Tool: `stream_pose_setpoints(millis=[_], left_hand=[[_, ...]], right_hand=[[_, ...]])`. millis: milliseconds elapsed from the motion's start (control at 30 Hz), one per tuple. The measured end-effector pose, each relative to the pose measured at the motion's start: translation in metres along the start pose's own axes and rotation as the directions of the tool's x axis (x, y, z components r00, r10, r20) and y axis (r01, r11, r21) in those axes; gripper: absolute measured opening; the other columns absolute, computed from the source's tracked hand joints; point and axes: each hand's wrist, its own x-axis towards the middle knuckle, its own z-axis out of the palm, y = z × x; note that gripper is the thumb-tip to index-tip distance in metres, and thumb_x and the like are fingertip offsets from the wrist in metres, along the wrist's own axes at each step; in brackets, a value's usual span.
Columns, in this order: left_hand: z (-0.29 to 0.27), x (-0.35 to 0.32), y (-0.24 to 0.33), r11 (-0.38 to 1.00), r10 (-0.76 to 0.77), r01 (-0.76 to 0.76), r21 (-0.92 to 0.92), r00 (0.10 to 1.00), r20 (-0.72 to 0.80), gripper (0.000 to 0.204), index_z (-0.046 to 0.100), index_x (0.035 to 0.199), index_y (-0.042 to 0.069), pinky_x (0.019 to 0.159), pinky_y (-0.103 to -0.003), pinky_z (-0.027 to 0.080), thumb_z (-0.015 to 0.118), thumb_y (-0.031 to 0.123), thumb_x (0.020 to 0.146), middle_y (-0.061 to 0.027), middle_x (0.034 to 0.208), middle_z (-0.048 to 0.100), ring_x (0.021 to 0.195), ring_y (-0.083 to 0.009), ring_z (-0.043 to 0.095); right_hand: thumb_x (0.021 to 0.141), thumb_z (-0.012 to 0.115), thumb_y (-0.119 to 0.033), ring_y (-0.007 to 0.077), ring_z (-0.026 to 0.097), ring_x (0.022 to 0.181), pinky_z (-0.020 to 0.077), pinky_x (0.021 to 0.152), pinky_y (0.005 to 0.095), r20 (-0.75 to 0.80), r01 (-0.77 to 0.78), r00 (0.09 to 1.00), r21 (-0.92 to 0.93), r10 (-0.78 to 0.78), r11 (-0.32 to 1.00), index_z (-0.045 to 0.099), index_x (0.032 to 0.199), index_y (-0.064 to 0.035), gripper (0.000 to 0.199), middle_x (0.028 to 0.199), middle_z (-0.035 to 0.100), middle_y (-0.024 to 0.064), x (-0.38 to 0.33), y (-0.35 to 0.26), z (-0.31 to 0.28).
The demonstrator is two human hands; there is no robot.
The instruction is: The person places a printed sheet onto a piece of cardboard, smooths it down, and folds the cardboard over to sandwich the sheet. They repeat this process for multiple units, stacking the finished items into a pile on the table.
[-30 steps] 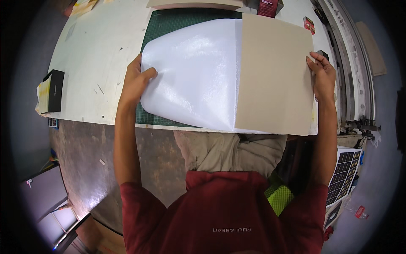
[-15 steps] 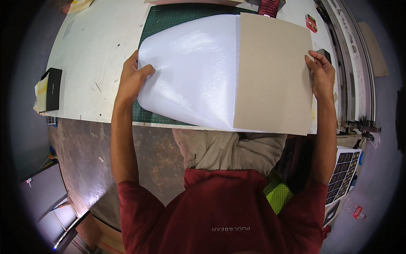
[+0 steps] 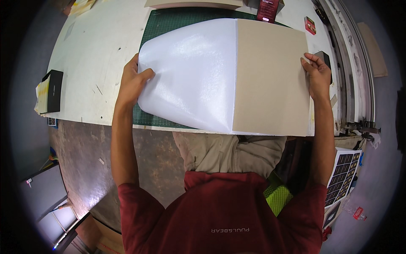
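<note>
A glossy white sheet (image 3: 186, 76) bends over the table, its left side curled up into a rounded edge. My left hand (image 3: 134, 82) grips that curled edge, thumb on top and fingers behind it. Against the sheet's straight crease lies a flat grey-brown cardboard panel (image 3: 272, 78), which reaches to the table's front edge. At the panel's right edge, my right hand (image 3: 318, 74) pinches the upper part between thumb and fingers. Under both lies a green cutting mat (image 3: 163, 23), mostly covered.
A black box (image 3: 55, 91) stands at the table's left end. Along the back are a long cardboard piece (image 3: 192, 4), a dark red box (image 3: 267, 9) and a small red box (image 3: 310, 25). A dark object (image 3: 325, 63) sits beyond my right hand. Metal rails (image 3: 357, 72) run along the right side.
The cardboard panel has slid slightly left and toward me at its top, so its left edge now meets the white sheet's crease. My right hand moved left with it; my left hand barely moved.
</note>
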Motion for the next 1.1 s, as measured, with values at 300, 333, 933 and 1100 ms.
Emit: stream_pose_setpoints(millis=[300, 333, 933, 1100], left_hand=[[-0.002, 0.003, -0.003, 1.000, 0.012, -0.011, -0.023, 1.000, 0.025, 0.061, 0.052, 0.124, -0.011, 0.083, -0.031, 0.050, 0.055, 0.005, 0.065, -0.0186, 0.102, 0.064, 0.087, -0.0222, 0.063], [-0.002, 0.003, -0.003, 0.999, 0.024, -0.024, -0.021, 1.000, 0.017, 0.060, 0.052, 0.123, -0.012, 0.082, -0.032, 0.051, 0.056, 0.005, 0.065, -0.0198, 0.101, 0.064, 0.086, -0.0237, 0.064], [-0.001, 0.001, 0.000, 1.000, 0.023, -0.023, -0.001, 1.000, 0.000, 0.064, 0.050, 0.125, -0.012, 0.087, -0.033, 0.049, 0.056, 0.007, 0.064, -0.0210, 0.105, 0.063, 0.091, -0.0259, 0.063], [-0.001, 0.001, 0.003, 1.000, 0.014, -0.014, -0.011, 1.000, 0.022, 0.064, 0.051, 0.124, -0.011, 0.087, -0.033, 0.049, 0.056, 0.008, 0.064, -0.0213, 0.104, 0.063, 0.091, -0.0255, 0.063]], right_hand=[[0.083, 0.069, 0.001, 0.0073, 0.058, 0.075, 0.0444, 0.065, 0.0183, 0.039, -0.020, 0.999, 0.015, 0.019, 1.000, 0.059, 0.110, 0.0089, 0.030, 0.089, 0.064, 0.0068, 0.000, 0.001, 0.005], [0.083, 0.069, 0.001, 0.0075, 0.059, 0.075, 0.0448, 0.066, 0.0186, 0.035, -0.020, 0.999, 0.012, 0.020, 1.000, 0.059, 0.110, 0.0088, 0.030, 0.089, 0.064, 0.0070, 0.000, 0.001, 0.005], [0.084, 0.068, -0.001, 0.0084, 0.060, 0.074, 0.0468, 0.067, 0.0203, 0.071, -0.064, 0.995, -0.003, 0.064, 0.998, 0.059, 0.112, 0.0075, 0.030, 0.087, 0.064, 0.0057, 0.001, 0.007, 0.010], [0.084, 0.069, -0.002, 0.0076, 0.060, 0.074, 0.0464, 0.065, 0.0203, 0.066, -0.080, 0.995, -0.015, 0.081, 0.997, 0.059, 0.111, 0.0065, 0.030, 0.087, 0.065, 0.0060, -0.003, 0.001, 0.012]])
